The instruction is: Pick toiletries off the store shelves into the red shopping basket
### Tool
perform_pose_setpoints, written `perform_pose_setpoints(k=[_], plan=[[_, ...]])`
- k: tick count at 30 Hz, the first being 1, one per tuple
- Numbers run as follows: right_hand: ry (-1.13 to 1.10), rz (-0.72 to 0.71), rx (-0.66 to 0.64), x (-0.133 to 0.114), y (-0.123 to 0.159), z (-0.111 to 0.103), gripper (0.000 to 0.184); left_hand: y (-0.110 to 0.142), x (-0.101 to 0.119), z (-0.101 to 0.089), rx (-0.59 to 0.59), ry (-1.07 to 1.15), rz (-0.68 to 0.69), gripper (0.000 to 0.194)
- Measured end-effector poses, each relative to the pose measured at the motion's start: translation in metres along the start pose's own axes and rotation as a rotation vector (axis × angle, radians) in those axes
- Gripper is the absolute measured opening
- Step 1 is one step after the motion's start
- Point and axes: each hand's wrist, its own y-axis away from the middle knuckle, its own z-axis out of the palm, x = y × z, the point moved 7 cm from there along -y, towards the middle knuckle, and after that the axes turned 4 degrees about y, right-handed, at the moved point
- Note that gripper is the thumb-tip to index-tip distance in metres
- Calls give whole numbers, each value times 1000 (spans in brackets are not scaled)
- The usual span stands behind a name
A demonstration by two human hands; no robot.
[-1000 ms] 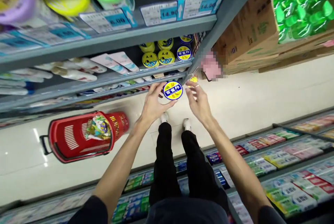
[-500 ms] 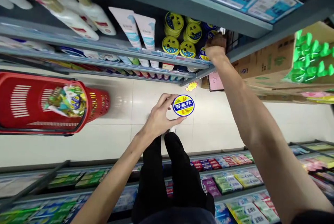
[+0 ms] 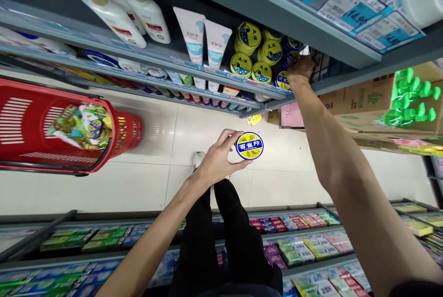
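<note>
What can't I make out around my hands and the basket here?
All in the head view:
- Right hand: fingertips hidden by the hand itself and shade; grip unclear.
- Round tin: underside faces away.
- Red basket: one end cut off by the left edge.
- Packets inside: small print too tiny.

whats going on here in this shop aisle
The left hand holds a round blue and yellow tin by its edges, above the floor. The right hand is in among the tins at the end of a shelf; whether it grips one is hard to see. A red basket with packaged goods inside stands on the floor.
</note>
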Motion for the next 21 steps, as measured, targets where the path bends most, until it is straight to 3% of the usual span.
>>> perform_pose_setpoints(k=[2,4,16,19,21], plan=[[-123,152,-52,6,7,-1,44,-5,3,-1,4,2,14,66],[-190,194,-53,7,12,-4,37,-8,5,0,3,-3,20,66],[-529,230,2,16,9,8,38,-31,13,18,-19,-49,64,69],[-597,176,76,17,34,1,30,-46,17,16,-6,-57,112,69],[-687,46,112,18,73,-11,27,-63,19,13,5,-72,139,70]])
